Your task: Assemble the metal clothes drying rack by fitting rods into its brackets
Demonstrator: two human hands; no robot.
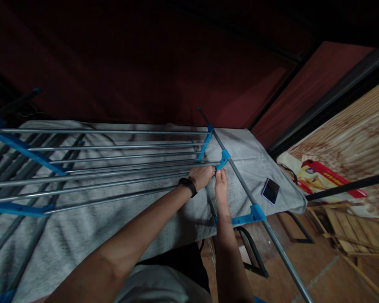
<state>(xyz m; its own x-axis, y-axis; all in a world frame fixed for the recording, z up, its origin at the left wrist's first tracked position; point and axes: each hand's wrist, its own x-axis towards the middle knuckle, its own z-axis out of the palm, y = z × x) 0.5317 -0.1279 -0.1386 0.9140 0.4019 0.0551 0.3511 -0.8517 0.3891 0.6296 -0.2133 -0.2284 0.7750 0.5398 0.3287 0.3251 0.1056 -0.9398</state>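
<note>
A rack of grey metal rods (123,147) with blue plastic brackets lies across a grey blanket. My left hand (202,176), with a black band on its wrist, is closed around the end of a metal rod. Right beside it, my right hand (221,183) pinches the blue plastic bracket (224,158) where that rod end meets it. The exact joint is partly hidden behind my fingers. A long grey tube (242,181) runs through this bracket, and another blue bracket (249,216) sits lower on the same tube, near my right forearm.
The grey blanket (97,227) covers the surface under the rack. A phone (270,190) lies on it at the right. Beyond are a red and yellow package (324,179), a wooden slatted piece (350,229) and a black metal frame (254,256). A dark red panel (139,75) stands behind.
</note>
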